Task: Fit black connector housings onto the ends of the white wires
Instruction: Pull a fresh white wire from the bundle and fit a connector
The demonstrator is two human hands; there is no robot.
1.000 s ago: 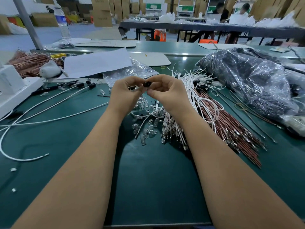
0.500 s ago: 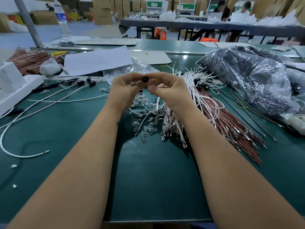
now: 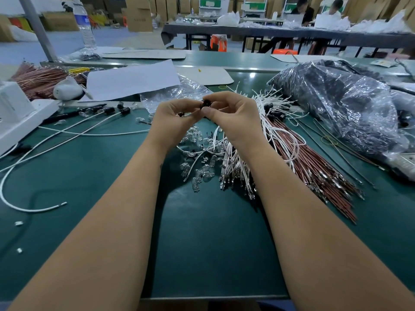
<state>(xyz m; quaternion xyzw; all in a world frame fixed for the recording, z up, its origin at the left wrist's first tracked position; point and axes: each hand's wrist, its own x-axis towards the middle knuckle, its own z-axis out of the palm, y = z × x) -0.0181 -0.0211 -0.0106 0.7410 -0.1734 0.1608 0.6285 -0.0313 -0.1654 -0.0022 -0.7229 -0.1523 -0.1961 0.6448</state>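
Above the middle of the green bench, my left hand (image 3: 174, 118) and my right hand (image 3: 233, 117) meet fingertip to fingertip. Between them sits a small black connector housing (image 3: 204, 104), pinched by the fingers of both hands. A dark bit shows under my left fingers; what it is I cannot tell. Below my hands lies a bundle of white wires (image 3: 238, 167) with metal terminals. Two white wires with black housings fitted (image 3: 124, 110) lie to the left.
Brown wires (image 3: 318, 176) fan out right of the white bundle. Clear small bulbs (image 3: 197, 176) are scattered under my hands. A plastic bag of black parts (image 3: 336, 104) fills the right. A white box (image 3: 15, 113), paper sheet (image 3: 132, 79) and more brown wires (image 3: 45, 79) sit left.
My hands stay together on the black housing, shifting only slightly; the fingers have turned a little around it.
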